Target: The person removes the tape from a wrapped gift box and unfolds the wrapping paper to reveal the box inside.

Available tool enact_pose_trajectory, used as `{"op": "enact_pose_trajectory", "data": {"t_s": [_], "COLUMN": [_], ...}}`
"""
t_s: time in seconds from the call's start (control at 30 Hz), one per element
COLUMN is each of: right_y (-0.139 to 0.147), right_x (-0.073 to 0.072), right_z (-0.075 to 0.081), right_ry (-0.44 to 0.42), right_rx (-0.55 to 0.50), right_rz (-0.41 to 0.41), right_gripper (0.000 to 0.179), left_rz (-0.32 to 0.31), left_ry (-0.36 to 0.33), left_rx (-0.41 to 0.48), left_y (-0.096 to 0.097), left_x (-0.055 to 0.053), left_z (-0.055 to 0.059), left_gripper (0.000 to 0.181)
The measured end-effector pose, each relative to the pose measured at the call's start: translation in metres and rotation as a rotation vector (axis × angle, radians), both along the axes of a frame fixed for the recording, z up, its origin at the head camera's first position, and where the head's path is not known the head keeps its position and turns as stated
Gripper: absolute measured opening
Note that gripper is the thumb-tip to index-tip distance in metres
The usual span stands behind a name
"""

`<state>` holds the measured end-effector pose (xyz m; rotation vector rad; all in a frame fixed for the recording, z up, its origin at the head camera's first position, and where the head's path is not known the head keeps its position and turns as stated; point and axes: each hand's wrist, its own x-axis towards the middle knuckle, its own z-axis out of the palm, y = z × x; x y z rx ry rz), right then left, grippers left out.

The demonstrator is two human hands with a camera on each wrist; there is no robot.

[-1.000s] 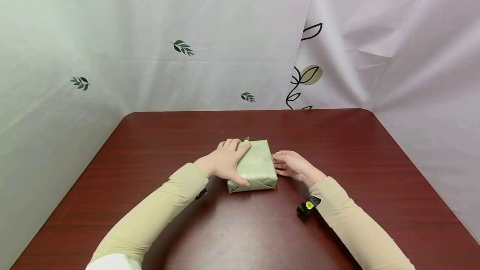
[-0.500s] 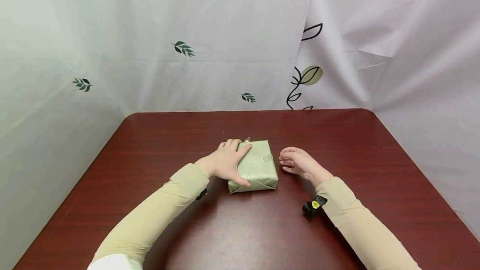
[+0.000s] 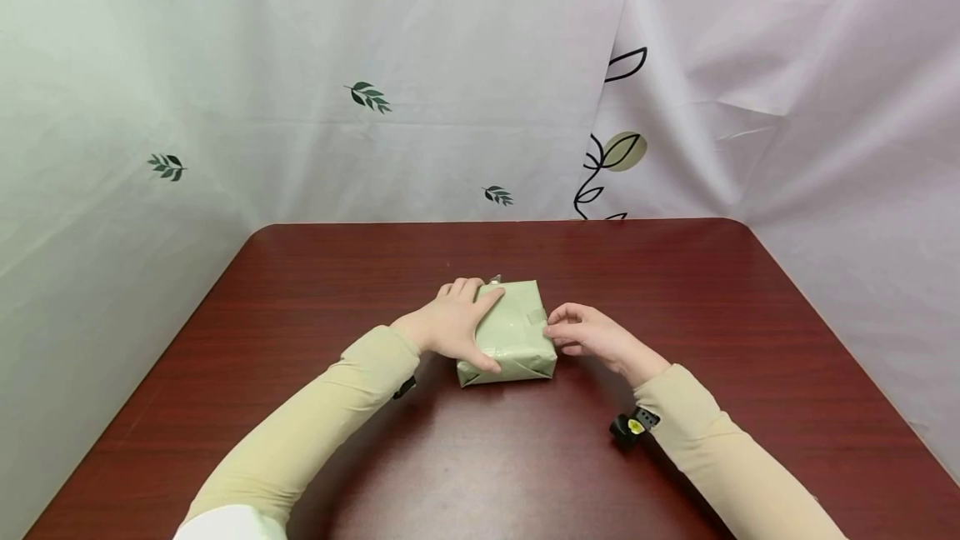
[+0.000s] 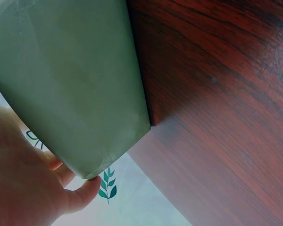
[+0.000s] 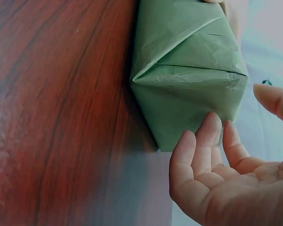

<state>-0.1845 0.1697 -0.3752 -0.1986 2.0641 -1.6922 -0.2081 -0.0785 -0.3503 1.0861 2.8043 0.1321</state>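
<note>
A small box wrapped in pale green paper [image 3: 513, 327] lies on the table, its folded end flap [image 5: 198, 56] showing in the right wrist view. My left hand [image 3: 452, 327] rests on the box's left part with fingers and thumb spread. At the box's right side is my right hand [image 3: 592, 337], its fingers slightly bent and its thumb near the top edge. In the right wrist view, the right fingertips [image 5: 210, 123] are at the box's side. A strip of tape [image 3: 536, 317] lies across the right top edge. Something small and clear [image 3: 495, 279] sticks up behind the far edge.
The dark red wooden table [image 3: 480, 457] has a white fabric backdrop [image 3: 450, 65] with leaf prints behind it and at both sides. Black wrist cameras, such as the one on the right wrist [image 3: 628, 427], hang below the sleeves.
My right hand moved off the box's right side, exposing the tape strip, then came back to the right edge with its thumb towards the top. The left hand and box stayed put.
</note>
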Motion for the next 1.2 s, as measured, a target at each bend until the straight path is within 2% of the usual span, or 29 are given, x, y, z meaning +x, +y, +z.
{"op": "enact_pose_trajectory", "data": {"t_s": [0.23,0.77,0.97,1.07,1.2], "right_y": [-0.002,-0.003,-0.005,-0.006,-0.005], "right_x": [0.002,0.008,0.005,0.004,0.002], "right_z": [-0.003,0.000,0.001,0.002,0.004], "right_ry": [0.109,0.252,0.343,0.330,0.233], "right_rx": [0.117,0.275,0.435,0.466,0.393], "right_rz": [0.014,-0.031,-0.057,-0.057,-0.065], "right_gripper": [0.031,0.027,0.022,0.024,0.025], "left_rz": [0.008,0.032,0.078,0.084,0.092], "left_ry": [-0.006,-0.008,0.003,0.002,-0.045], "left_rx": [-0.003,0.006,-0.013,0.006,0.081], "left_y": [0.001,0.001,0.000,-0.005,-0.012], "left_x": [-0.001,0.001,0.005,0.007,0.007], "left_z": [-0.001,-0.001,0.001,0.003,0.005], "left_gripper": [0.114,0.113,0.114,0.109,0.098]}}
